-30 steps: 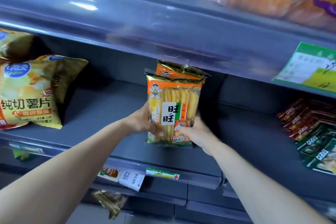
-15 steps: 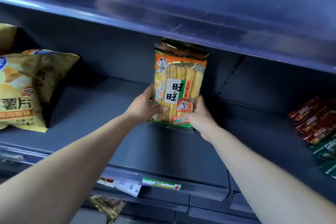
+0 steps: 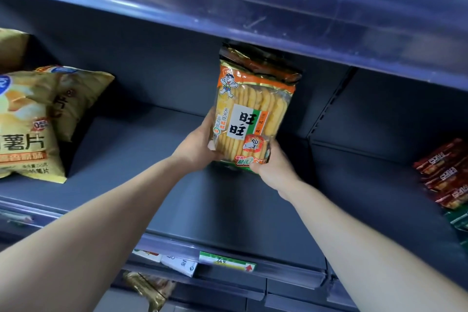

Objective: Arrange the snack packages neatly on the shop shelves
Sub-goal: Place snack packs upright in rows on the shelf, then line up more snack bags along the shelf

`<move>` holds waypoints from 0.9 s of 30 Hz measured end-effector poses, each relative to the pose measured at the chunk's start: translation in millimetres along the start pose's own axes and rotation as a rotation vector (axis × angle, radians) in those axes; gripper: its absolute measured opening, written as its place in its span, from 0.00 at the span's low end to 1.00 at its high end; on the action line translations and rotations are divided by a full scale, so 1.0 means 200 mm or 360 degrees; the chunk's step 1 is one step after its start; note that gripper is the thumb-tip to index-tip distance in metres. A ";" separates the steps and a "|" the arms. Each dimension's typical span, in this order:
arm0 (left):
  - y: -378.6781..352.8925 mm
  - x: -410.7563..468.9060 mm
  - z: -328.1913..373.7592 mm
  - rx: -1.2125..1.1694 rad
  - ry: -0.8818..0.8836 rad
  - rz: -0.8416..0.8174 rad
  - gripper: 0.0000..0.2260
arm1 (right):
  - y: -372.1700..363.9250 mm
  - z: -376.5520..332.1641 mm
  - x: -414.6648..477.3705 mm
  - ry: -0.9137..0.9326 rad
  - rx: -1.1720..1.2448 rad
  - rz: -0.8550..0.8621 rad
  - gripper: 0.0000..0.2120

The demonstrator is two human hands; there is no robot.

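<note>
1. Grey metal shelf [image 3: 141,185] fills the view, with a dark back panel behind it and the upper shelf [image 3: 253,7] overhanging close above. The middle bay is mostly bare deck.
2. Rice cracker pack [image 3: 253,114] stands upright mid-bay, label facing you, near the back panel. A second pack [image 3: 263,66] sits right behind it, its top edge showing above and to the right.
3. Your left hand [image 3: 195,149] grips the lower left edge with fingers curled behind the pack. Your right hand [image 3: 276,170] grips the lower right corner, thumb over the front film. Both are closed on the pair and hold nothing else.
4. The low two-sided hold looks deliberate. It keeps both packs squared together and upright while they go in under the overhang.
5. Can't tell whether the bottom edge touches the deck, because your hands cover it.
6. Yellow chip bags [image 3: 27,121] lean on the left and red snack packs [image 3: 445,172] overlap on the far right. The pair is well apart from both, so this reads as its own slot. The green price tag [image 3: 226,263] on the front rail sits roughly below it and likely marks the facing.
7. My read is that placement is nearly done. Seat them flat, label forward, then let go evenly.
8. Risks: a thin pack may tip forward on release, or its top may catch the overhang.
</note>
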State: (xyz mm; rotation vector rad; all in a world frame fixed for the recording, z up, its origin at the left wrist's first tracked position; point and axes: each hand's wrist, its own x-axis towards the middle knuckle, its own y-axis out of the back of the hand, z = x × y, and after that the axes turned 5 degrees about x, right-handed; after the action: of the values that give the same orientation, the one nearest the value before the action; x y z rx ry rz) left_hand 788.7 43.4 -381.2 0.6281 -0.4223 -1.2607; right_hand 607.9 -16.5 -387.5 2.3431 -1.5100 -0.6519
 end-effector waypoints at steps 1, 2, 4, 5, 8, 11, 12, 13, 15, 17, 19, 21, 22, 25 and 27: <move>0.00 0.00 -0.01 -0.0015 0.0027 -0.0001 0.47 | 0.00 0.00 0.00 0.0000 -0.0004 -0.0006 0.27; -0.01 0.01 -0.03 -0.0028 0.0056 -0.0017 0.46 | -0.01 0.00 0.00 -0.0007 -0.0018 -0.0006 0.27; 0.00 0.01 -0.05 -0.0016 0.0108 -0.0037 0.44 | -0.01 0.00 -0.01 -0.0013 -0.0086 0.0015 0.25; 0.00 0.01 -0.05 0.0006 0.0132 -0.0033 0.42 | -0.01 -0.01 -0.01 -0.0015 -0.0124 0.0031 0.24; 0.00 0.01 -0.04 0.0079 0.0188 0.0011 0.37 | 0.00 -0.02 -0.02 -0.0043 -0.0209 0.0066 0.21; -0.01 -0.02 -0.05 0.0198 0.0250 0.0004 0.27 | 0.02 -0.04 -0.05 -0.0071 -0.0298 0.0081 0.19; -0.01 -0.04 -0.05 0.0261 0.0273 -0.0006 0.24 | 0.02 -0.04 -0.06 -0.0077 -0.0327 0.0078 0.18; 0.00 -0.05 -0.05 0.0321 0.0291 -0.0022 0.21 | 0.02 -0.05 -0.08 -0.0085 -0.0366 0.0072 0.18; 0.02 -0.08 -0.05 0.0435 0.0313 -0.0073 0.17 | 0.03 -0.05 -0.11 -0.0114 -0.0454 0.0044 0.17; 0.04 -0.13 -0.04 0.0519 0.0317 -0.0122 0.17 | 0.04 -0.05 -0.14 -0.0148 -0.0552 0.0002 0.18; 0.06 -0.19 -0.03 0.0597 0.0331 -0.0158 0.19 | 0.05 -0.04 -0.18 -0.0171 -0.0684 -0.0031 0.19; 0.07 -0.26 -0.04 0.0665 0.0354 -0.0177 0.17 | 0.07 -0.03 -0.21 -0.0187 -0.0838 -0.0060 0.20; 0.08 -0.29 -0.05 0.0701 0.0362 -0.0179 0.16 | 0.07 -0.02 -0.24 -0.0193 -0.0898 -0.0082 0.21; 0.12 -0.40 -0.06 0.0885 0.0359 -0.0197 0.17 | 0.08 -0.03 -0.30 -0.0175 -0.1026 -0.0198 0.20; 0.17 -0.48 -0.07 0.1019 0.0323 -0.0192 0.19 | 0.06 -0.06 -0.33 -0.0133 -0.1078 -0.0274 0.20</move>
State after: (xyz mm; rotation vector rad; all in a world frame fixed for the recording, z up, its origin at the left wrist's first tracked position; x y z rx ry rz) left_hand 797.3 144.2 -365.1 1.3282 -0.6307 -1.1542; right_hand 580.3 38.4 -356.8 1.9331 -0.9101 -1.1091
